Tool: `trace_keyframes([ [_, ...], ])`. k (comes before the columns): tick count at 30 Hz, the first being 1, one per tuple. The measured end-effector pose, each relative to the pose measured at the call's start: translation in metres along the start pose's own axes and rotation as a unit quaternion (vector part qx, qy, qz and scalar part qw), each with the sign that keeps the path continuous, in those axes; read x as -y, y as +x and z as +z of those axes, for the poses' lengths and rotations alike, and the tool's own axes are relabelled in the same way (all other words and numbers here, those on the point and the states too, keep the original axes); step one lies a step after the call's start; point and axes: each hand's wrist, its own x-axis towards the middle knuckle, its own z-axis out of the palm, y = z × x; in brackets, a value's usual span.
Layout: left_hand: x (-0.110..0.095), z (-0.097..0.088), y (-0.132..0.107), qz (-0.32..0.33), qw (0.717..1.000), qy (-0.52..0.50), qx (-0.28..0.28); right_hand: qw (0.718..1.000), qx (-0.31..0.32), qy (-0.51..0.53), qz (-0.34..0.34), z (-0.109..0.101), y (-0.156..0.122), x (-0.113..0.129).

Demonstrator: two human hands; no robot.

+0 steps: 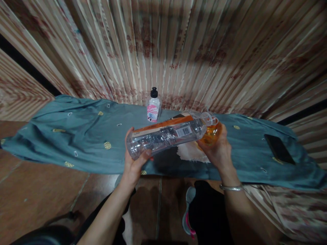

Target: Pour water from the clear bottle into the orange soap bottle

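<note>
Left hand (133,167): closed around the base end of a clear bottle (163,135), thumb across the near side. Clear bottle: plastic, see-through, with an orange label and barcode; held in the air, tilted, its neck running up and rightward from the left hand to the right hand.

Right hand (220,150): clamped on an amber container (211,134), see-through, at the neck end of the clear bottle; whether the two touch cannot be told. Silver bangle (231,188) on that wrist.

White sheet (190,152): paper or cloth, ragged edge, below the held pair, just left of the right hand.

Small bottle (153,109): black cap, pink label, upright, beyond the clear bottle.

Phone (279,149): dark, lying flat, well right of the right hand.

Blue-green cloth (89,136): patterned with yellow motifs, spread beneath both hands.

Curtain (163,44): striped, pleated, behind everything held.
</note>
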Motion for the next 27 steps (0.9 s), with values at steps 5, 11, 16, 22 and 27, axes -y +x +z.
trace_keyframes([
  [5,0.0003,0.0015,0.0000,-0.006,1.000,0.004,-0.003,1.000,-0.003,0.003,-0.005,0.0001,-0.0009,-0.0022],
  [11,-0.0005,0.0039,0.0007,0.004,1.000,0.002,-0.004,1.000,-0.001,0.015,-0.006,-0.0012,-0.0002,-0.0019],
  [16,-0.0007,0.0051,0.0007,0.000,1.000,0.003,-0.010,1.000,-0.003,0.012,0.000,-0.0022,0.0000,-0.0012],
  [22,0.0018,0.0027,0.0026,0.004,1.000,-0.002,-0.002,1.000,-0.008,0.011,-0.001,-0.0011,-0.0009,-0.0019],
  [27,0.0017,0.0017,0.0031,0.001,1.000,0.000,-0.002,1.000,-0.011,0.006,-0.003,-0.0002,-0.0004,-0.0040],
])
